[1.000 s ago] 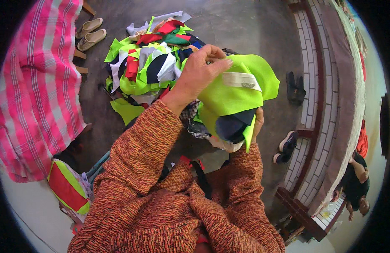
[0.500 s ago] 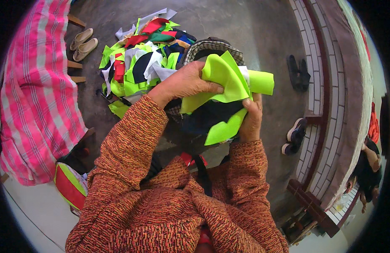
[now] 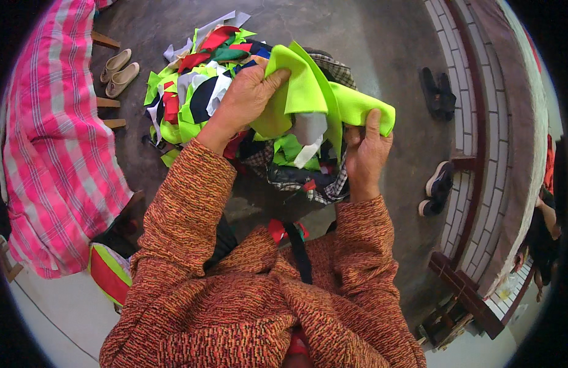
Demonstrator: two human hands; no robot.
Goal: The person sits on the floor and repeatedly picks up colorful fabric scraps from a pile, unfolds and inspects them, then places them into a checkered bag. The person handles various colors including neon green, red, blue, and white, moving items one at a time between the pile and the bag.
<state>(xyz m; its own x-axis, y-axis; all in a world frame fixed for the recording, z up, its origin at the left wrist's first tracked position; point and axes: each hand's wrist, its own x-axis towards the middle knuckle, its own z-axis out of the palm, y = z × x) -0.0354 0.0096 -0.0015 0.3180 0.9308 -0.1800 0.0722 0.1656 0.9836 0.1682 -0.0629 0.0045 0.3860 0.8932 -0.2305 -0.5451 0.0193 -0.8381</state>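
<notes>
Left hand: the left hand (image 3: 244, 95) is part closed, thumb laid over the near edge of the cloth and pressing it against the fingers; most of the fingers are hidden by the fold.
Right hand: the right hand (image 3: 368, 150) pinches the opposite end, thumb on top, fingers curled underneath; the gap is only as thick as the cloth.
Yellow-green cloth: the yellow-green cloth (image 3: 305, 92) is held up between both hands, folded, with one upright ridge near its middle and a flap extending to the right hand. Whether it is one piece or several, cannot tell.
Under the folds: a grey patch (image 3: 310, 127) and a white strip (image 3: 308, 153) show below the cloth; their attachment to it is unclear.
Checked bag: an open bag with a black-and-white checked rim (image 3: 337, 70) sits on the floor (image 3: 391, 73) beneath the cloth; green scraps (image 3: 287, 147) lie inside.
Scrap pile: a heap of mixed scraps (image 3: 189, 126), yellow-green, red, white and navy, lies beyond the left forearm, beside the bag.
Left margin: pink plaid cover (image 3: 63, 153); beige shoes (image 3: 121, 80) near it.
Right margin: black sandals (image 3: 437, 95) by a white brick-patterned face (image 3: 468, 92).
</notes>
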